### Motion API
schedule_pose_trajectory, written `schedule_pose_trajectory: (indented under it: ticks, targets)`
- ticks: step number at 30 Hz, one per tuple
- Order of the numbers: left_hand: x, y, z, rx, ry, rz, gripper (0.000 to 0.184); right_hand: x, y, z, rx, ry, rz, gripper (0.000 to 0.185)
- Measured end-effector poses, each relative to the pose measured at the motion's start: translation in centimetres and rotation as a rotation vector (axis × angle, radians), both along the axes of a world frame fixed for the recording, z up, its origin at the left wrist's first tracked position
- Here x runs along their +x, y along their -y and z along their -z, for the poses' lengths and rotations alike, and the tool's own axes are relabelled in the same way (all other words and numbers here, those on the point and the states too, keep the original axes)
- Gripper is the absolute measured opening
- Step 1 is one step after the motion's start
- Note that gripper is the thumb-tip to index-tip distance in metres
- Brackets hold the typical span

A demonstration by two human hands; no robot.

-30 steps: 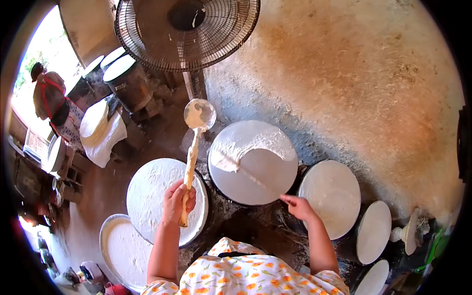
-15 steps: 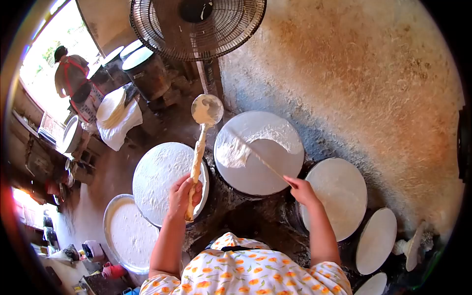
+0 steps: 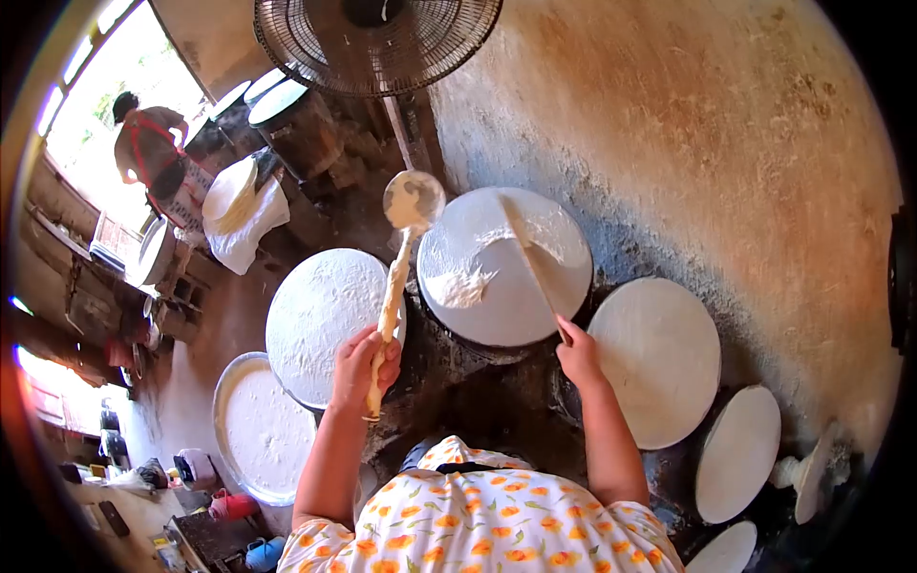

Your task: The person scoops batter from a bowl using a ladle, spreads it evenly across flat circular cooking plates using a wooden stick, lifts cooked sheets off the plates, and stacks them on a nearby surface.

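Note:
My left hand [image 3: 363,365] is closed around the batter-coated handle of a long ladle [image 3: 394,291], whose round bowl points away from me. In my right hand [image 3: 579,355] is a thin wooden stick [image 3: 536,275], reaching over the middle round drum top [image 3: 506,310]. Wet white batter [image 3: 458,286] lies smeared along the left and far parts of that top, with a smoother grey-white area nearer me. Beneath and beside the ladle handle, another round top [image 3: 315,315] carries a bumpy white layer.
A wide basin of white batter [image 3: 263,439] stands at lower left. More round tops [image 3: 659,368] line the right side by the wall [image 3: 688,143]. A standing fan [image 3: 382,48] is ahead. At the far left a person [image 3: 158,158] stands near drums and stacked white sheets [image 3: 229,196].
The stick's tip has swept from the left of the middle top to its far side, leaving a batter clump at left. The ladle stays raised in my left hand. The view has shifted slightly.

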State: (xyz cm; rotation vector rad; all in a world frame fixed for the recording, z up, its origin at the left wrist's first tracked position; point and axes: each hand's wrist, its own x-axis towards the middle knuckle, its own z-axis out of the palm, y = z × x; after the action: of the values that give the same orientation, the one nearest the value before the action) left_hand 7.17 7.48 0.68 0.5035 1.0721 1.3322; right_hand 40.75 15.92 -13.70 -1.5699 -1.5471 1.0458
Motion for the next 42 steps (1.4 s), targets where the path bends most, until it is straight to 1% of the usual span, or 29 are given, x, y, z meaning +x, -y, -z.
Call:
schedule_pose_trajectory:
  ticks: [1,2,4,5,6,8,9,11,12,13,14,15,16,18,19,20,22,23,24,25,28,30,32,33,34,35,36,38,42]
  targets:
    - [-0.7,0.1,-0.4,0.039,0.156,0.093,0.035,-0.5,0.5,-0.6,-0.037,-0.039,-0.079,0.053]
    - [-1.2,0.4,-0.8,0.033,0.154,0.113,0.035,-0.2,1.7,-0.7,-0.060,-0.016,-0.167,0.051]
    - [-1.9,0.5,-1.6,0.202,0.433,0.100,0.038,1.2,5.3,-3.7,-0.098,0.024,-0.298,0.049]
    - [-2.2,0.7,-2.1,0.222,0.310,0.094,0.040,2.5,7.2,-3.3,-0.175,0.027,-0.272,0.046]
    - [-2.8,0.8,-2.4,0.231,0.169,0.105,0.039,3.6,9.1,-3.8,-0.251,0.092,-0.265,0.044]
    - [-3.7,1.3,-2.6,0.134,-0.015,0.080,0.037,5.0,13.1,-1.7,-0.266,-0.101,-0.159,0.046]
    - [-4.2,1.5,-2.0,0.123,-0.031,0.114,0.035,3.9,14.1,-1.7,-0.264,-0.099,-0.142,0.046]
    - [-5.4,2.0,-0.3,0.079,-0.038,0.168,0.031,0.8,16.2,-1.9,-0.112,0.063,-0.090,0.048]
    - [-5.6,2.4,-0.2,0.075,-0.030,0.179,0.027,-2.1,16.3,-1.4,-0.007,0.038,-0.079,0.047]
    - [-5.9,2.8,-0.1,0.069,-0.040,0.200,0.025,-5.0,16.3,-1.4,0.102,0.079,-0.075,0.049]
    - [-6.3,3.0,-0.1,0.065,-0.050,0.221,0.023,-7.6,16.0,-0.9,0.279,0.091,-0.075,0.050]
    - [-6.9,3.2,0.1,0.068,-0.038,0.230,0.023,-10.0,15.9,-0.3,0.264,0.151,-0.032,0.048]
    - [-7.5,3.4,0.4,0.070,-0.077,0.246,0.022,-11.6,15.8,0.7,0.282,0.259,-0.037,0.050]
    - [-8.8,3.9,0.6,0.075,-0.109,0.270,0.021,-13.1,17.3,1.2,0.212,0.617,0.014,0.052]
    - [-9.4,4.0,0.6,0.077,-0.123,0.257,0.022,-12.6,18.4,1.0,0.065,0.753,-0.005,0.057]
    - [-10.0,4.1,0.6,0.079,-0.135,0.243,0.023,-11.7,20.0,0.9,0.064,0.763,0.001,0.057]
    - [-11.2,4.6,0.6,0.091,-0.128,0.259,0.024,-9.9,22.8,0.3,-0.067,0.856,0.080,0.056]
    - [-11.7,4.9,0.7,0.095,-0.143,0.249,0.024,-9.3,23.7,-0.3,-0.150,0.898,0.071,0.056]
    - [-12.1,5.1,0.9,0.098,-0.160,0.239,0.024,-9.4,24.2,-0.9,-0.150,0.898,0.055,0.053]
    - [-12.3,5.3,1.0,0.099,-0.173,0.242,0.030,-10.1,24.2,-1.1,-0.086,0.863,0.064,0.052]
    - [-12.5,5.7,1.2,0.091,-0.188,0.286,0.029,-14.3,21.7,-0.8,0.076,0.756,0.018,0.049]
    - [-12.3,5.6,1.4,0.099,-0.171,0.293,0.028,-17.0,19.8,0.5,0.054,0.806,-0.030,0.051]
    - [-12.1,5.7,1.4,0.102,-0.153,0.304,0.028,-17.2,19.2,1.2,-0.052,0.823,-0.031,0.052]
    - [-12.1,5.6,1.3,0.096,-0.151,0.301,0.028,-16.6,19.7,-0.3,-0.138,0.798,-0.049,0.052]
    - [-12.0,5.5,1.2,0.091,-0.147,0.296,0.028,-15.3,20.4,-0.3,-0.136,0.798,-0.043,0.052]
    - [-11.9,5.4,1.1,0.093,-0.146,0.298,0.028,-13.9,22.0,0.2,-0.136,0.782,0.021,0.052]
    - [-11.8,5.4,1.1,0.078,-0.169,0.280,0.023,-12.6,23.3,0.5,-0.137,0.766,0.084,0.051]
    - [-11.4,5.2,1.3,0.059,-0.188,0.269,0.021,-10.8,25.1,-0.6,-0.204,0.812,0.140,0.052]
    - [-10.8,4.6,2.2,0.079,-0.190,0.328,0.023,-8.6,24.5,0.1,-0.141,0.806,0.214,0.057]
